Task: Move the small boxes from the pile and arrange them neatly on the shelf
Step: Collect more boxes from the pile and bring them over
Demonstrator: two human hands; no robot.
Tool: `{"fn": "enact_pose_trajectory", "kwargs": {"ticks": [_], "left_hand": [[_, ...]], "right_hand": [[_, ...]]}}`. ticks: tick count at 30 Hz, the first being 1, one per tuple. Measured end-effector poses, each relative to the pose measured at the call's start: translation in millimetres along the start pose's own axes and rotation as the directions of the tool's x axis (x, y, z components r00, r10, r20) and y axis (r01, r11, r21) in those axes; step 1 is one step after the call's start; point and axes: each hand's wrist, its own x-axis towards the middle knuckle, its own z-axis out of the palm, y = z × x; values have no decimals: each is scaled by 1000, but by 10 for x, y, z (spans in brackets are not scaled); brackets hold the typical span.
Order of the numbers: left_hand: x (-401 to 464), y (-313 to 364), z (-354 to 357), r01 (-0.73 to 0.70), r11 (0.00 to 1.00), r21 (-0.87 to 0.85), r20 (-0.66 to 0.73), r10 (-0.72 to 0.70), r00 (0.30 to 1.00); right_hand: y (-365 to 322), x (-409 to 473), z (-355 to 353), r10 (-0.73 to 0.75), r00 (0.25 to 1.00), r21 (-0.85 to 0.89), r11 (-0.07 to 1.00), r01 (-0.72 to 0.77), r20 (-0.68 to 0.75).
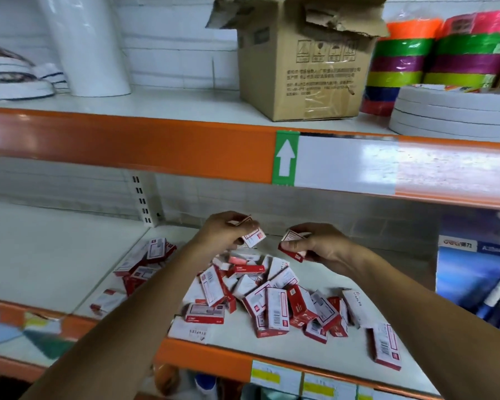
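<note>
Small red-and-white cardboard boxes (269, 298), glossy, rectangular, heaped. Above heap, your left hand (223, 233) pinches one box (253, 238); your right hand (318, 243) grips another (292, 245).

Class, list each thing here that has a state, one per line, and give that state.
Left hand: gripping a small box.
Right hand: gripping another box.
Pile of boxes: jumbled, unsorted on the shelf.
Cardboard carton: open, flaps torn.

2 hands (223, 232), approx 30+ small boxes (272, 301), 1 cardboard carton (300, 70), 2 stacks of tape rolls (401, 64)
</note>
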Motion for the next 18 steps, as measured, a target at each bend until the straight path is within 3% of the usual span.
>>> {"fn": "enact_pose_trajectory", "kwargs": {"ticks": [3,9,14,18], "left_hand": [[-132,-107,-219,73,989,-130,-65,-82,995],[-496,-283,-738,148,970,-192,-152,-178,972],[-879,-548,-1282,190,933,-305,-254,-272,928],[-1261,-846,-1790,203,898,-390,-306,-334,891]], "right_hand": [[-74,65,256,-12,993,4,1000,12,118],[-367,177,891,-115,968,-35,991,126,222],[-505,242,1570,-64,961,-19,997,72,268],[-622,241,2214,-50,910,-49,996,77,413]]}}
